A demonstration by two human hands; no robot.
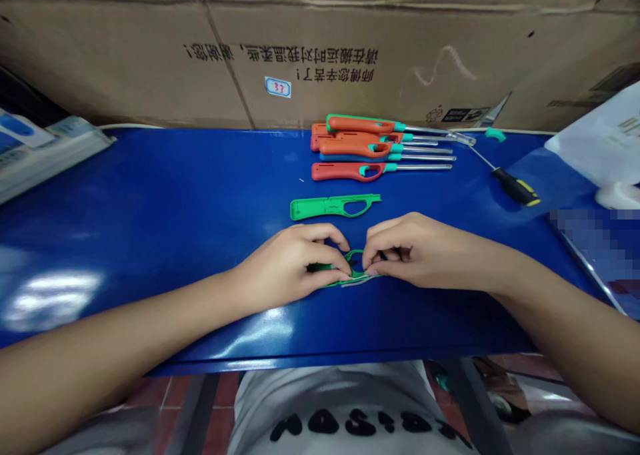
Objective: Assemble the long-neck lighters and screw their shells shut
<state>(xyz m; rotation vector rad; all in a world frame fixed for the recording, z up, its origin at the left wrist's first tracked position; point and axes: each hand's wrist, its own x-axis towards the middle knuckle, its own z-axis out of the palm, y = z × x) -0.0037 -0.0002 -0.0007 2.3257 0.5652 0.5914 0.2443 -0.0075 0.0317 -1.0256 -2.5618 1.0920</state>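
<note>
Currently I have the left hand [296,258] pinched closed on the green shell [358,274] over the counter [200,195]; the right hand [417,251] has fingertips nearly meeting at its loop, their hold unclear. Another shell [313,208] lies just beyond.

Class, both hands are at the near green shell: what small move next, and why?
Probably press the thin pale strand in against the green shell with the right hand while the left hand steadies the shell: part of the strand appears to lie outside the near edge.
</note>
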